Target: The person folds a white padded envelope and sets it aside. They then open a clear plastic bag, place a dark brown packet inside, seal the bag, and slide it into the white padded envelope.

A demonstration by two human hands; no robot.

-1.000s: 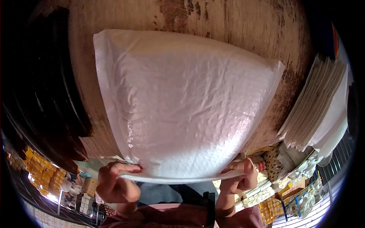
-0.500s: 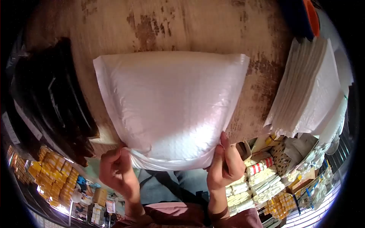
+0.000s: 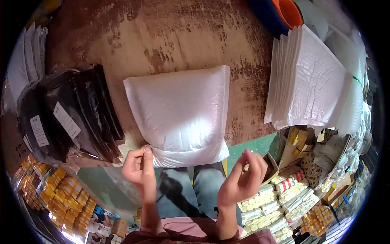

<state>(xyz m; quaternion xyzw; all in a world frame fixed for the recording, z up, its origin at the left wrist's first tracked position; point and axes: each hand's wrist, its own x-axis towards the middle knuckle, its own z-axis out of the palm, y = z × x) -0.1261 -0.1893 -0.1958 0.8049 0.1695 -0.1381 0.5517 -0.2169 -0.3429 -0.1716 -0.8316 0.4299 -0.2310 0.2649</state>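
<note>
A plump white padded mailer [image 3: 183, 110] lies on the worn wooden table, its lower flap at the table's near edge. My left hand [image 3: 139, 164] pinches the mailer's lower left corner between thumb and fingers. Off to the lower right of the mailer, my right hand [image 3: 243, 177] is apart from it, fingers loosely curled with a gap to the thumb and nothing in them. What fills the mailer is hidden.
Black plastic packages [image 3: 73, 116] with white labels are stacked at the left. A pile of flat white padded mailers [image 3: 304, 81] stands at the right, below a blue and orange container [image 3: 284, 16]. Bundled white rolls [image 3: 280, 199] and a cardboard box [image 3: 270, 168] are beyond the near edge.
My right hand has let go of the mailer's lower right corner and moved away from it. The view has shifted, showing more of the side stacks. My left hand still pinches its corner.
</note>
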